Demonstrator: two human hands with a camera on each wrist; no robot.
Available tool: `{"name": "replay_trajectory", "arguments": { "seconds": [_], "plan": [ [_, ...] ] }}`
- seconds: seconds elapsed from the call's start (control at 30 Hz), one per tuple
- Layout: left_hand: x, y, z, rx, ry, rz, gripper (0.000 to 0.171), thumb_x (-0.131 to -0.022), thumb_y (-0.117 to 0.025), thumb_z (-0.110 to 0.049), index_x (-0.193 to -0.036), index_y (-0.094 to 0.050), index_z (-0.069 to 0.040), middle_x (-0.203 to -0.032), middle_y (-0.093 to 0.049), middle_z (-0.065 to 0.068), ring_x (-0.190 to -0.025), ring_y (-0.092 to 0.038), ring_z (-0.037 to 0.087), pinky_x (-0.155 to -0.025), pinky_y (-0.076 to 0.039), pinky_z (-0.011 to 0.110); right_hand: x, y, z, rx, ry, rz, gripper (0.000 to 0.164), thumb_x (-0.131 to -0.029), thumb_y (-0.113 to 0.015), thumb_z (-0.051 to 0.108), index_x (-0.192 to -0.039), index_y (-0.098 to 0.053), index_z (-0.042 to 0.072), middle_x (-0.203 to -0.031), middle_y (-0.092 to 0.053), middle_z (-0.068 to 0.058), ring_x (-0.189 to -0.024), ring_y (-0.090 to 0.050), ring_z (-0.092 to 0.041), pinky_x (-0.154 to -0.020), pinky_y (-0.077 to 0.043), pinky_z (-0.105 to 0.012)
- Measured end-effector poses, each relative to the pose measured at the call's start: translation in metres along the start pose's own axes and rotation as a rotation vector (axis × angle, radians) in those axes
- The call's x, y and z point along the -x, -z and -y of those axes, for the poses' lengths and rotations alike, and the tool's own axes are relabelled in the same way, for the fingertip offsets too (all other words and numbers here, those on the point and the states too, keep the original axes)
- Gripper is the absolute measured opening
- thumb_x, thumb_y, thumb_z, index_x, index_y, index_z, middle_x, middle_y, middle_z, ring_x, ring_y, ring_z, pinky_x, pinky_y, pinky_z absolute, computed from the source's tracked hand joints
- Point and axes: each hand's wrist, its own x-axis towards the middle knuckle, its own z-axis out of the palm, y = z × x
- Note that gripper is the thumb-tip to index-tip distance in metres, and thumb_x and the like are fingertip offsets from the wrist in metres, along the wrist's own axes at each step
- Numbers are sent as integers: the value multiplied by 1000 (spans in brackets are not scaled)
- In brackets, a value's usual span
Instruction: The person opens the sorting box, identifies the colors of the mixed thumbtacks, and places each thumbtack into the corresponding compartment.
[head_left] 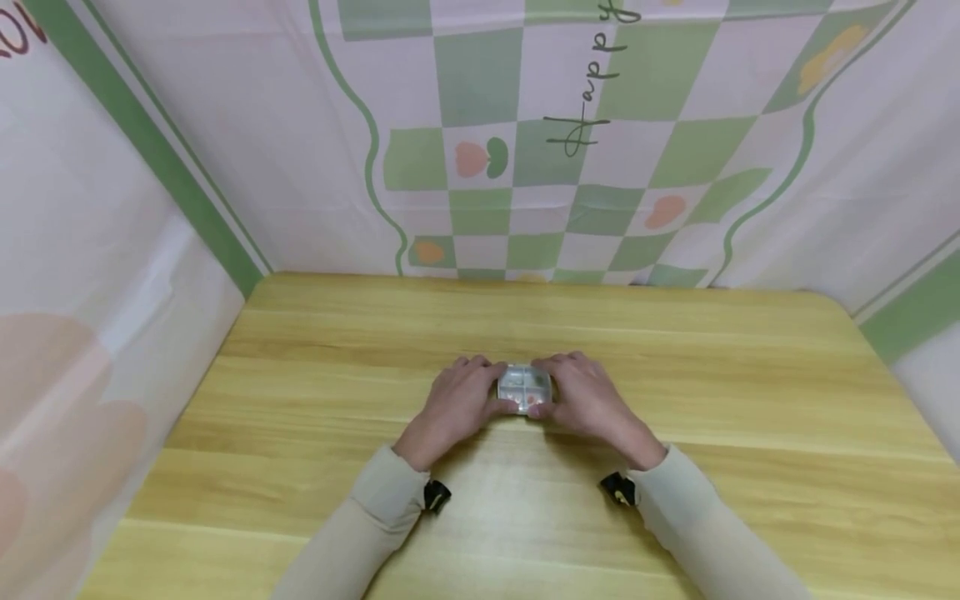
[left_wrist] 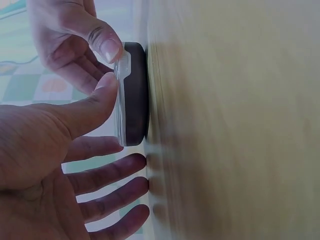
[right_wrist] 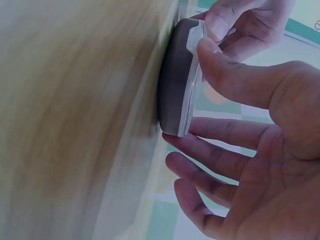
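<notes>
Between the two hands, in the middle of the head view, lies a small pill box [head_left: 525, 388] with a clear lid and four compartments; small items show through the lid. Its dark base [left_wrist: 135, 95] sits against the tabletop in the left wrist view. My left hand [head_left: 461, 398] holds the box's left side, thumb at the lid's near edge and index finger at the far side; its other fingers extend over the table. On the right side, my right hand [head_left: 587, 400] grips likewise, its thumb by the lid's clear tab [right_wrist: 194, 40]. Both thumb tips are close together there.
A wood-grain table [head_left: 315, 450] spreads around the hands. Behind it hangs a printed cloth [head_left: 480, 75] with green checks, and another cloth [head_left: 112, 250] borders the left side. Each beige sleeve has a black wrist device [head_left: 437, 496] at the cuff.
</notes>
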Motion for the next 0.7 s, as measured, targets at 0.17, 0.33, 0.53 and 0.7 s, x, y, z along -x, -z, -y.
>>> {"name": "replay_trajectory", "arguments": {
  "seconds": [0.17, 0.33, 0.53, 0.7],
  "plan": [
    [0, 0, 0, -65, 2, 31, 64, -89, -52, -49, -139, -41, -11, -123, -52, 7, -105, -49, 24, -80, -43, 37, -2, -3, -1, -34, -15, -9, 65, -72, -75, 33, -127, -53, 6, -123, -56, -11, -106, -48, -29, -90, -33, -49],
    [-1, 0, 0, -92, -4, 63, 61, -94, -46, -42, -143, -32, -8, -130, -48, 10, -112, -46, 26, -85, -42, 39, -4, -4, -2, -68, -25, -19, 63, -75, -73, 29, -130, -51, 6, -126, -54, -12, -106, -47, -30, -89, -33, -49],
    [-1, 0, 1, -79, 1, 72, 61, -95, -44, -41, -144, -30, -8, -131, -47, 10, -114, -44, 26, -86, -40, 40, -4, -4, -1, -89, -32, -16, 63, -77, -72, 28, -131, -49, 5, -130, -51, -13, -109, -46, -32, -93, -30, -51],
    [0, 0, 1, -74, 5, 75, 61, -95, -44, -41, -144, -29, -8, -132, -46, 9, -115, -44, 25, -87, -40, 40, -4, -5, 0, -90, -33, -13, 63, -78, -72, 28, -131, -49, 4, -130, -51, -14, -107, -47, -31, -92, -31, -50]
  ]
}}
